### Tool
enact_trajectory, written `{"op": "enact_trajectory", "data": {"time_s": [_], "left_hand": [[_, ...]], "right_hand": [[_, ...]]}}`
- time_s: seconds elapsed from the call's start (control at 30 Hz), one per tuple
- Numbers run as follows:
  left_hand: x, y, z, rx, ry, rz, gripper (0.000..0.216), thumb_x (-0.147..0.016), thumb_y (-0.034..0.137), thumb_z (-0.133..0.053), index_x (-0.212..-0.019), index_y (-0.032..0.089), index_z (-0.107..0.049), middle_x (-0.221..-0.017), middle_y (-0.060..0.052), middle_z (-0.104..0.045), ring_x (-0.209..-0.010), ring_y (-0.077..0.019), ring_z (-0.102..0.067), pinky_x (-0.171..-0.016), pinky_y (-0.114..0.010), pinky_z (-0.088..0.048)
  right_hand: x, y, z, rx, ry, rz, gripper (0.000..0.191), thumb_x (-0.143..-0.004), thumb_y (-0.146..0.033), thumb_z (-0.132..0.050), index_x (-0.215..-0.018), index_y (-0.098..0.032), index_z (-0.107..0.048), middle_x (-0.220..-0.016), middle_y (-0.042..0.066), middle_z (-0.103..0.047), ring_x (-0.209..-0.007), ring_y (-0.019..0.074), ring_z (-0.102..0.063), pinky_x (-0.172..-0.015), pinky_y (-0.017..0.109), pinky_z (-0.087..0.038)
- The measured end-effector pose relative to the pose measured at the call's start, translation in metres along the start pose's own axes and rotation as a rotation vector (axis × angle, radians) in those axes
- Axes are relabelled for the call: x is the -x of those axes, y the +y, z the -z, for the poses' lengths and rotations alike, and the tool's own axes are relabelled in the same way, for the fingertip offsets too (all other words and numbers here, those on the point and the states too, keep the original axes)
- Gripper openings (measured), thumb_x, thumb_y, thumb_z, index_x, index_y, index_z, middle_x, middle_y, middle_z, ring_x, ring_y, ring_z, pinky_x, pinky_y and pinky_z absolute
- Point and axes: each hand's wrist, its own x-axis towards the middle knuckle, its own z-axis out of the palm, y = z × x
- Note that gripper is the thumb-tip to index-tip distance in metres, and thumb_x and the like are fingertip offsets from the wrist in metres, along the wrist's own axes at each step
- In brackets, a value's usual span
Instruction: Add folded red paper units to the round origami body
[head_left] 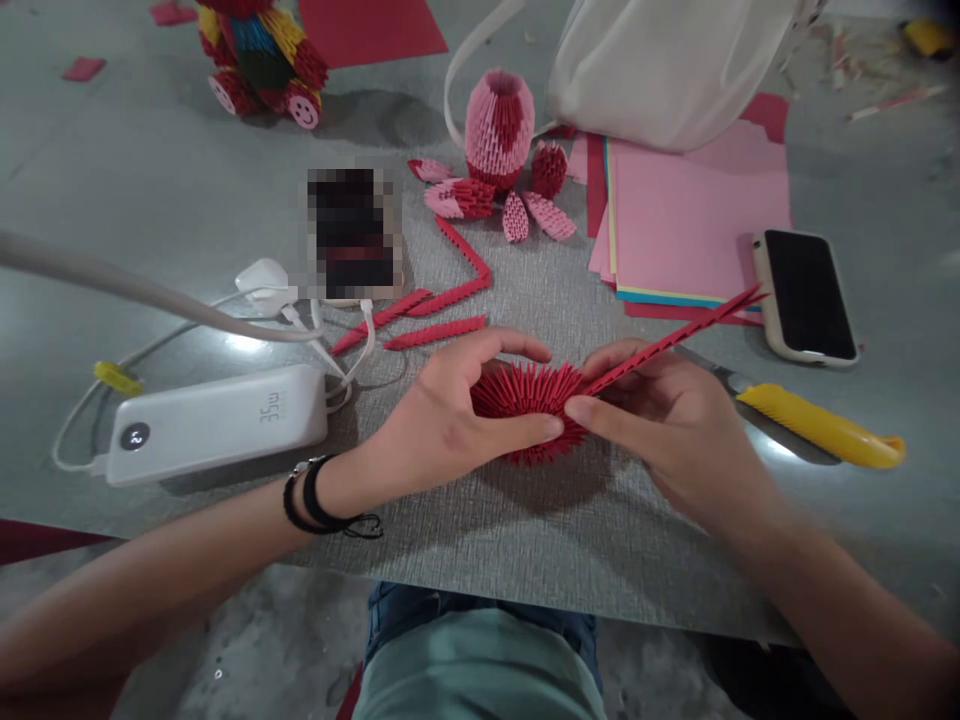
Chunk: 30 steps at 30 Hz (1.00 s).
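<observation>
My left hand [450, 415] is closed around the side of a round, spiky red piece [534, 395] built from folded paper, its thumb across the front. At that piece's right edge, my right hand [679, 420] pinches a long strip of interlocked red paper units [675, 342] between thumb and fingers. The strip slants up to the right, and its lower end meets the round piece. Behind my left hand lie a short red paper strip [436, 333] and a bent red chain [480, 270]. My fingers hide part of the round piece.
A pink-and-red paper body [499, 125] stands among smaller folded parts. Right are stacked paper [690, 200], a phone [806, 295] and a yellow utility knife [821, 425]. Left are a cabled power bank [217, 425] and a pixelated device [352, 235]. A paper bear [262, 60] sits behind.
</observation>
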Motion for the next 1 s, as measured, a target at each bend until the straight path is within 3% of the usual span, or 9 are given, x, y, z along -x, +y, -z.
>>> {"op": "enact_trajectory", "data": {"time_s": [0.13, 0.3, 0.47, 0.8, 1.0], "left_hand": [[-0.002, 0.0, 0.001, -0.021, 0.016, -0.043, 0.037, -0.076, 0.035, -0.087, -0.106, 0.018, -0.072, -0.1, -0.004, -0.077, -0.084, -0.0186, -0.07, -0.073, -0.029, -0.057], [-0.002, 0.0, 0.0, -0.012, 0.014, -0.033, 0.035, -0.076, 0.034, -0.088, -0.103, 0.017, -0.073, -0.096, -0.003, -0.077, -0.083, -0.0175, -0.069, -0.073, -0.028, -0.056], [-0.002, 0.0, -0.001, -0.015, 0.024, -0.03, 0.032, -0.076, 0.031, -0.088, -0.102, 0.018, -0.075, -0.095, -0.002, -0.077, -0.084, -0.0178, -0.069, -0.074, -0.029, -0.056], [-0.002, 0.001, -0.001, -0.078, 0.021, -0.01, 0.026, -0.076, 0.032, -0.086, -0.096, 0.019, -0.076, -0.085, 0.0, -0.076, -0.075, -0.0174, -0.068, -0.065, -0.028, -0.054], [-0.003, 0.0, 0.0, -0.046, 0.012, -0.068, 0.024, -0.079, 0.028, -0.085, -0.098, 0.018, -0.075, -0.097, -0.002, -0.078, -0.088, -0.0172, -0.071, -0.081, -0.028, -0.057]], "right_hand": [[-0.003, 0.003, 0.008, -0.055, -0.002, 0.047, 0.021, -0.081, -0.023, -0.088, -0.096, -0.028, -0.075, -0.092, -0.003, -0.075, -0.085, 0.013, -0.07, -0.078, 0.022, -0.058], [-0.005, 0.002, 0.012, -0.02, 0.026, 0.06, 0.022, -0.08, -0.019, -0.088, -0.096, -0.029, -0.076, -0.091, -0.003, -0.075, -0.087, 0.0156, -0.072, -0.081, 0.027, -0.06], [-0.002, -0.002, 0.009, 0.03, 0.041, 0.027, 0.022, -0.078, -0.027, -0.09, -0.096, -0.027, -0.076, -0.093, 0.0, -0.077, -0.087, 0.0195, -0.074, -0.082, 0.033, -0.063], [-0.001, -0.004, 0.001, 0.061, 0.041, 0.006, 0.017, -0.079, -0.024, -0.088, -0.091, -0.025, -0.075, -0.087, -0.002, -0.078, -0.08, 0.0141, -0.074, -0.075, 0.024, -0.063], [0.0, -0.008, -0.001, 0.123, 0.037, 0.033, 0.014, -0.077, -0.023, -0.088, -0.085, -0.025, -0.076, -0.084, -0.002, -0.076, -0.078, 0.0144, -0.073, -0.072, 0.024, -0.062]]}}
